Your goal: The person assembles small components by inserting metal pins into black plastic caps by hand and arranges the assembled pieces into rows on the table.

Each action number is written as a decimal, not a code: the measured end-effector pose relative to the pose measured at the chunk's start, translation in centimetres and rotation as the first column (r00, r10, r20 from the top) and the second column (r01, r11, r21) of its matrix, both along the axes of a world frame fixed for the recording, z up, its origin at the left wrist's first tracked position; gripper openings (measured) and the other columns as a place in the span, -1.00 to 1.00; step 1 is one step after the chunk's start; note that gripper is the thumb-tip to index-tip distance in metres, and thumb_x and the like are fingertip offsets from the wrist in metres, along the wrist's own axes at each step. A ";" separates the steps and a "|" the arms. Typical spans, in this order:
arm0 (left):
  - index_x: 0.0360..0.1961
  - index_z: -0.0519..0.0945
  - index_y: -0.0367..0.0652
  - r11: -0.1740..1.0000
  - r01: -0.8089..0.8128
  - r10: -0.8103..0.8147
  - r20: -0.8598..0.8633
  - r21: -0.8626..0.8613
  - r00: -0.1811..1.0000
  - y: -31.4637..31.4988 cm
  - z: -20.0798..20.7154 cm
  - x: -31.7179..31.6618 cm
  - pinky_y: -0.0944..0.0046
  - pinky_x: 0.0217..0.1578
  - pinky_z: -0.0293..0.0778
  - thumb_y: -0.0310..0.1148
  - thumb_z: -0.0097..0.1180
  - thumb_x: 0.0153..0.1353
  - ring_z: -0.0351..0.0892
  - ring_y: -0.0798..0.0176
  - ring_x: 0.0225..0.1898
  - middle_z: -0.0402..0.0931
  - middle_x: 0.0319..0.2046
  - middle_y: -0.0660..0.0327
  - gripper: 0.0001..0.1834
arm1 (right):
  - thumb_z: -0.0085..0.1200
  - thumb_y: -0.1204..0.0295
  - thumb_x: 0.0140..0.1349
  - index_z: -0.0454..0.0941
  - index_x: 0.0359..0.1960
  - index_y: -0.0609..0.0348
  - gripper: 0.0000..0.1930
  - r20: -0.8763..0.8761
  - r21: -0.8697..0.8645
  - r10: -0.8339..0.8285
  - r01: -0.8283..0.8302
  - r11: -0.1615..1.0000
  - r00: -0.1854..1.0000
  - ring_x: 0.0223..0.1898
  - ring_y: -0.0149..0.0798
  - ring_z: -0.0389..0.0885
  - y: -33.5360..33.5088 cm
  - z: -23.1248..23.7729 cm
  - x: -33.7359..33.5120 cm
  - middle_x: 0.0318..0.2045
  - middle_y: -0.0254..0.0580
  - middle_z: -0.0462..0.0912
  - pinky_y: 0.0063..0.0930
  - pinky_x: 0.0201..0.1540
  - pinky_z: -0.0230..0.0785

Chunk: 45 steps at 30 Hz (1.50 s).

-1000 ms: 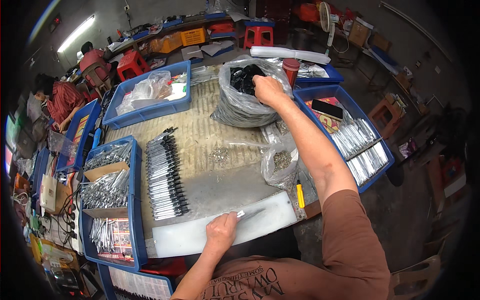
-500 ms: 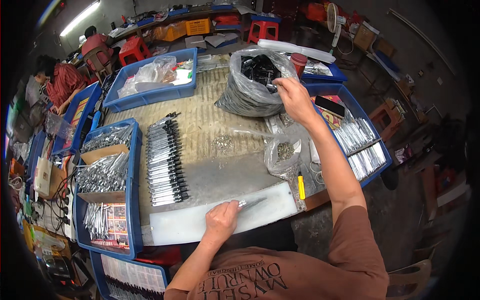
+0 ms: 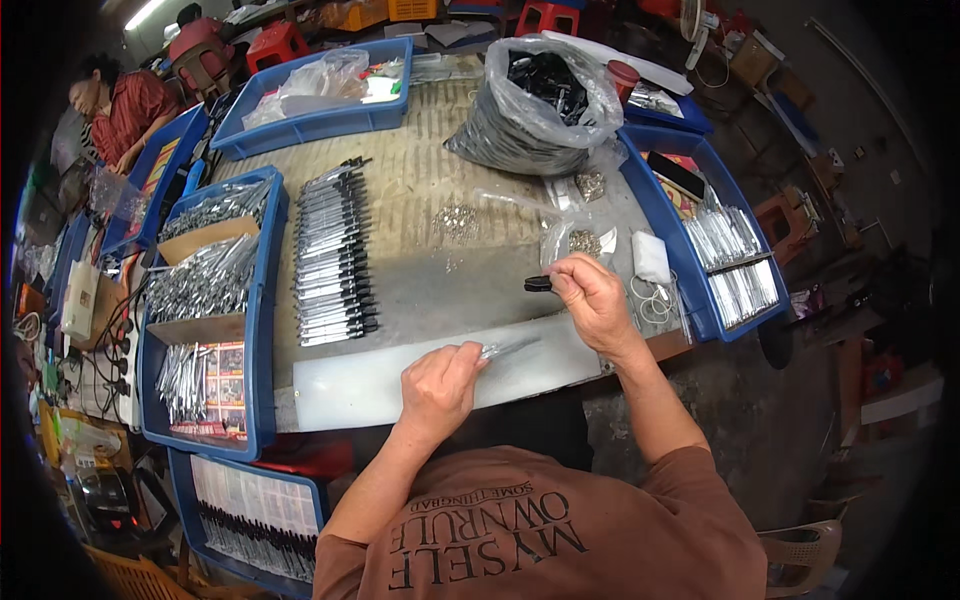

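My left hand (image 3: pixel 438 390) is closed over the white board (image 3: pixel 345 388) at the table's near edge. From its fingertips sticks the end of a slim silver metal part (image 3: pixel 491 351), the rest of it hidden in the fingers. To the right and a little higher, my right hand (image 3: pixel 597 308) pinches a small black plastic piece (image 3: pixel 538 284), which points left. Beyond it stands a clear plastic bag (image 3: pixel 512 142) full of similar black pieces. Several silver pens with black ends (image 3: pixel 333 260) lie in a column left of the table's middle.
At the left, a blue tray (image 3: pixel 268 330) holds silver tubes in compartments. Another blue tray (image 3: pixel 712 322) at the right carries silver parts and a phone (image 3: pixel 676 176). Tiny metal bits (image 3: pixel 456 222) lie mid-table. A co-worker in red (image 3: pixel 138 108) sits at the far left.
My right hand has come back from the bag's mouth toward my left hand, bringing a black plastic piece. My left hand keeps its grip over the board. The whole view has shifted slightly.
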<state>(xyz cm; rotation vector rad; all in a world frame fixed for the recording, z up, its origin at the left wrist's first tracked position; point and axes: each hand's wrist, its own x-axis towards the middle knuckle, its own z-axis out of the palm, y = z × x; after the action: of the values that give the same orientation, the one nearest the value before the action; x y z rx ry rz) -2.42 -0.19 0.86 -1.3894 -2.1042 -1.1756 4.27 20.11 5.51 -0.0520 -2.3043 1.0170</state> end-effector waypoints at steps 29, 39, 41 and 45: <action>-0.43 0.46 -0.17 0.991 -0.001 -0.017 -0.132 -0.136 0.991 -2.0 0.1 1.4 0.32 -0.69 0.33 -0.42 0.13 -0.04 0.39 0.30 -0.68 0.28 -0.71 0.28 -0.86 | -0.04 0.33 0.21 0.33 -0.64 0.35 -0.65 0.414 -0.324 0.081 0.064 0.944 0.907 -0.70 -0.33 0.18 -6.1 -2.6 3.5 -0.78 -0.09 0.30 -0.38 -0.63 0.11; -0.41 0.47 -0.19 0.981 0.001 -0.032 -0.158 -0.193 0.987 -2.1 -0.3 2.0 0.34 -0.70 0.31 -0.41 0.12 -0.05 0.36 0.32 -0.70 0.26 -0.70 0.30 -0.85 | -0.08 0.40 0.20 0.37 -0.62 0.32 -0.72 0.382 -0.152 -0.005 0.068 0.986 0.924 -0.59 0.11 0.42 -7.5 -2.2 3.4 -0.70 0.08 0.42 -0.21 -0.55 0.21; -0.42 0.47 -0.19 0.983 0.004 -0.032 -0.153 -0.181 0.988 -2.0 -0.3 2.0 0.34 -0.71 0.31 -0.41 0.12 -0.05 0.35 0.33 -0.71 0.26 -0.71 0.30 -0.85 | -0.08 0.40 0.20 0.37 -0.62 0.31 -0.73 0.377 -0.121 -0.007 0.057 0.991 0.926 -0.58 0.11 0.42 -7.5 -2.4 3.5 -0.69 0.08 0.42 -0.20 -0.55 0.22; -0.42 0.44 -0.20 0.988 0.028 -0.041 -0.082 -0.155 0.996 -2.1 -0.2 2.3 0.28 -0.70 0.30 -0.46 0.15 -0.06 0.36 0.23 -0.70 0.28 -0.72 0.25 -0.83 | -0.07 0.44 0.18 0.36 -0.61 0.30 -0.76 0.328 -0.042 -0.012 0.028 0.999 0.945 -0.58 0.12 0.43 -7.7 -2.2 3.6 -0.68 0.08 0.42 -0.17 -0.54 0.23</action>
<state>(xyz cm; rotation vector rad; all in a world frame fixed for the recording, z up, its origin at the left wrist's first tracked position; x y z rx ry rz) -0.12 -2.30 0.66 -1.5211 -2.1568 -0.9660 7.90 12.39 3.32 -0.2833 -2.5710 1.1213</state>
